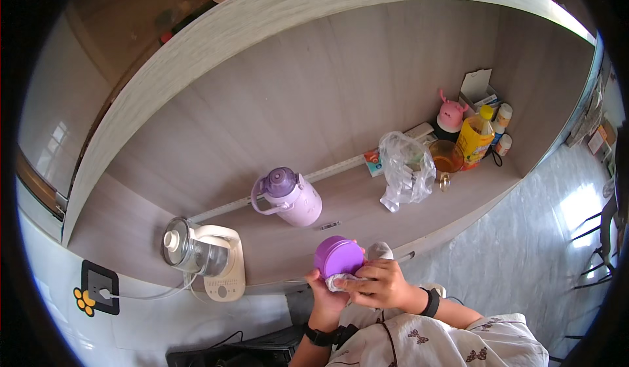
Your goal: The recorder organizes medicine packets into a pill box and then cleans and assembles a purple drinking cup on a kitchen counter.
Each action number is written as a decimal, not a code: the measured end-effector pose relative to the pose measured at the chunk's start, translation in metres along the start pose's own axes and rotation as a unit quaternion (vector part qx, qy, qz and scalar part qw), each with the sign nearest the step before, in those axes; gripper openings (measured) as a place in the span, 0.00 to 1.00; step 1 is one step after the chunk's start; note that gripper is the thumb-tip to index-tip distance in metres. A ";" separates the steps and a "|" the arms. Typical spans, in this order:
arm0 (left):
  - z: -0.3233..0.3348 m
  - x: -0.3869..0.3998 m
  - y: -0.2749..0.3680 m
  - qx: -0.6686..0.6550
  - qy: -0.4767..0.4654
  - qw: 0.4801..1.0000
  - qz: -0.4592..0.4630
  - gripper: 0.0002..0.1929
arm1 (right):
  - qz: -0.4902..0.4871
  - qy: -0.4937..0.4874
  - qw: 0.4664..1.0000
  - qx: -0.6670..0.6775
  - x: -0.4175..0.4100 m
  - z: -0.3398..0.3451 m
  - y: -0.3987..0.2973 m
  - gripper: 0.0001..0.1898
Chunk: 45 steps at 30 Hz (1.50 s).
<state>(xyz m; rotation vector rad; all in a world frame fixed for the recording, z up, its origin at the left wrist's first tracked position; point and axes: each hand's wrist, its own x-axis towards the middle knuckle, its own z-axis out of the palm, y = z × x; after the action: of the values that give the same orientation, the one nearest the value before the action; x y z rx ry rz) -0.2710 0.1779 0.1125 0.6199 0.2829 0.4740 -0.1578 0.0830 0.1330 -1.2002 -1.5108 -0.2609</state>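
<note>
My left hand (pixel 325 296) grips a round purple container or lid (pixel 340 258) from below, just in front of the cabinet's edge. Pressed against its lower rim is a crumpled white cloth or tissue (pixel 336 282), pinched in the fingers of my right hand (pixel 381 281). A pale rounded thing (pixel 380 250) shows just beyond my right hand; I cannot tell what it is. On the shelf past my hands stands a lilac insulated jug (pixel 300 205) with a darker purple lid and a carry handle.
At left, a glass electric kettle (pixel 211 259) sits on a cream base (pixel 231 283), near a cord plugged into a wall socket (pixel 100 286). To the right are a clear plastic bag (pixel 405 170), an amber glass mug (pixel 444 153), a yellow drink bottle (pixel 474 138) and several small bottles (pixel 503 116).
</note>
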 end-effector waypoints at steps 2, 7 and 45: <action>-0.006 0.004 -0.001 0.007 0.006 1.000 0.023 0.48 | 0.047 0.028 0.998 -0.027 -0.003 -0.003 0.002 0.20; -0.010 0.001 -0.013 0.009 0.061 0.995 0.078 0.46 | 0.179 0.100 0.973 -0.105 -0.003 -0.009 0.008 0.20; -0.015 -0.009 -0.009 0.583 0.099 0.706 0.388 0.46 | 0.176 -0.084 0.977 0.089 -0.004 -0.017 0.018 0.17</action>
<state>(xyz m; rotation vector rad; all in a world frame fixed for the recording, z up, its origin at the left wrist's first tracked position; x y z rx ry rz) -0.2819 0.1744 0.0963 1.9961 0.5272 1.2012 -0.1341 0.0766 0.1281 -1.3441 -1.4004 0.2140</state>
